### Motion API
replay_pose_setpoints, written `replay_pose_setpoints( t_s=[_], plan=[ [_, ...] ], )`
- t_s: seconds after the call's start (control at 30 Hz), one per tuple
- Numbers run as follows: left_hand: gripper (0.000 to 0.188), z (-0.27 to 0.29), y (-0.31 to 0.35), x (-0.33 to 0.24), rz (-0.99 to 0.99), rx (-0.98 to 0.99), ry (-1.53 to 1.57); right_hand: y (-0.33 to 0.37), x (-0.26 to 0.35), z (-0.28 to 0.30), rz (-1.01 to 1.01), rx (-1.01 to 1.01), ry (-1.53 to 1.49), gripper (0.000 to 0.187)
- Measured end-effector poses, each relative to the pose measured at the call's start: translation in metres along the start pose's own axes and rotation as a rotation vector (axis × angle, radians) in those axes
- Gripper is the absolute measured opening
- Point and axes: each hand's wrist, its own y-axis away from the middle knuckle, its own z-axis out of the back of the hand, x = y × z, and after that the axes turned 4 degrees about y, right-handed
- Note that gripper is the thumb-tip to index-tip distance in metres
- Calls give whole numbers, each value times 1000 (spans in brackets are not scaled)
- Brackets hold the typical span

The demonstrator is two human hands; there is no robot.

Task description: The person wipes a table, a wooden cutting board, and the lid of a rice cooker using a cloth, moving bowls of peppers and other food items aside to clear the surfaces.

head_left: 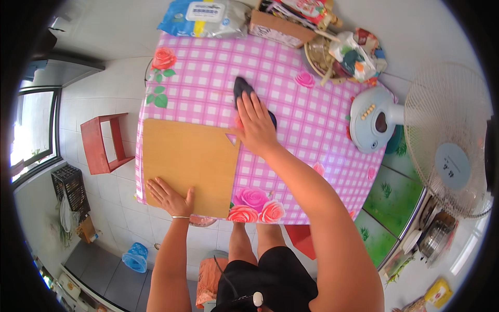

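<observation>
A tan rectangular board [188, 161] lies on the pink-and-white checked tablecloth [202, 78], toward its near left; a small triangular opening near its far right corner shows the cloth's pattern. My left hand [169, 196] rests flat on the board's near edge with its fingers spread. Beyond the board's right side, a dark cloth [241, 87] is pressed under my right hand [255, 122]. That hand's fingers are straight and lie flat over the cloth, hiding much of it, and its thumb is close to the board's corner.
Along the far edge are a wipes pack [205, 20], a cardboard box [280, 28] and a basket [322, 57] filled with packets. A pale blue appliance base [371, 119] and a fan [451, 156] stand at right. A red stool [93, 145] is left of the table.
</observation>
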Motion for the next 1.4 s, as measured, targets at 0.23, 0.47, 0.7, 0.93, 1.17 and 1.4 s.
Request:
replay_pose_setpoints(
  t_s=[0.23,0.47,0.7,0.93,1.17,1.4],
  plan=[
    [114,6,-4,0,25,41,66,-66,-76,-14,-469,-207,309,76],
    [111,8,-8,-4,44,65,97,-133,-26,-23,-132,-132,76,70],
    [111,11,-7,-2,53,43,107,-79,-83,-8,-402,-249,189,66],
    [113,9,-8,-2,49,56,93,-117,-11,-13,-167,-79,127,70],
    [113,11,-5,-1,67,75,100,-140,26,-31,29,-134,18,72],
    [114,8,-14,-2,44,64,119,-230,87,-71,372,-80,-51,63]
  ],
)
